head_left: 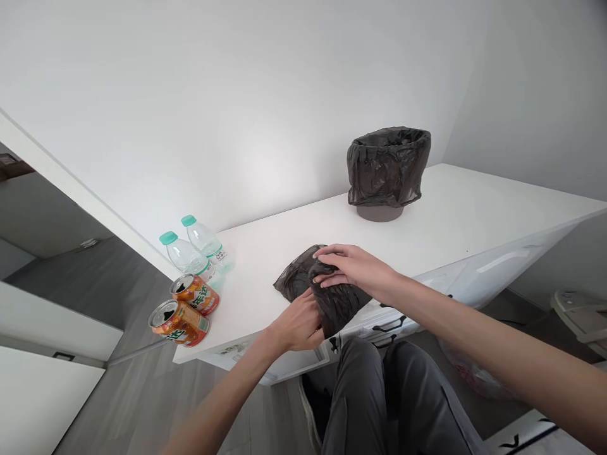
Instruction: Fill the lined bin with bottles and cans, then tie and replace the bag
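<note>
A thin black plastic bag (341, 308) hangs partly over the front edge of the white tabletop, between my hands. My left hand (303, 322) is closed on its left side, and some of those fingers are hidden by the film. From the upper right, my right hand (348, 265) grips the bag's gathered top, fingers curled over the plastic. Farther back stands a brown trash bin (379, 213), lined with another black bag (386, 167) folded down over its rim.
At the table's left end stand two clear bottles with teal caps, one bottle (183, 253) nearer and one bottle (202, 235) behind. In front are two opened orange cans (183, 322) (199, 292). Drawers with black handles (389, 325) lie below the white tabletop (265, 253), above my knees.
</note>
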The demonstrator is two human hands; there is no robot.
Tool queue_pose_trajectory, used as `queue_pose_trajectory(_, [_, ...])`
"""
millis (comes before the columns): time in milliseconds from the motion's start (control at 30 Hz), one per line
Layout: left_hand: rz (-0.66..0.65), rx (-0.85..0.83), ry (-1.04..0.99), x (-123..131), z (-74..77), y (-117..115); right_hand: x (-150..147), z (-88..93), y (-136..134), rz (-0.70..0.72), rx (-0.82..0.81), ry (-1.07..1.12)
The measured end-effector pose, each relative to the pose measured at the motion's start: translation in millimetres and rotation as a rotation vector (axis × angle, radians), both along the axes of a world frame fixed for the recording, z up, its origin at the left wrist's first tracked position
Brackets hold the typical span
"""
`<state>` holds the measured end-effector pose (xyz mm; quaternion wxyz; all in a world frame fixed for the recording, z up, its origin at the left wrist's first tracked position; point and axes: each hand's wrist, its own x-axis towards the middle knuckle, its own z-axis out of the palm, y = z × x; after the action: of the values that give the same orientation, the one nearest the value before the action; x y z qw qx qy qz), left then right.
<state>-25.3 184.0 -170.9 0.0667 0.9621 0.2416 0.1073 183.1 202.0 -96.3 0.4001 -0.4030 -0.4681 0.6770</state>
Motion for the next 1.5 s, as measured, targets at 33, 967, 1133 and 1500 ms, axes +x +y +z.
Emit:
queue_pose_trajectory(33, [0.044,0.011,-0.006,-10,-0.9,-5,-10,-3.8,11,0.005,-0.036,0.009])
queue_pose_trajectory(967, [0.296,-0.026,0.086,-10,-8.2,54,25,-90.1,-58,0.221,-0.292,-0.123])
queue_pose_trajectory(1133, [0.153,-0.039,0.143,-11,-4.9,39,9,-80.1,-48,0.048,-0.227,0.029])
queue_pose_trajectory(1500, [0.466,-0.18,-0.398,-49,27.6,23,-20,-37.2,-23,0.051,-0.193,-0.002])
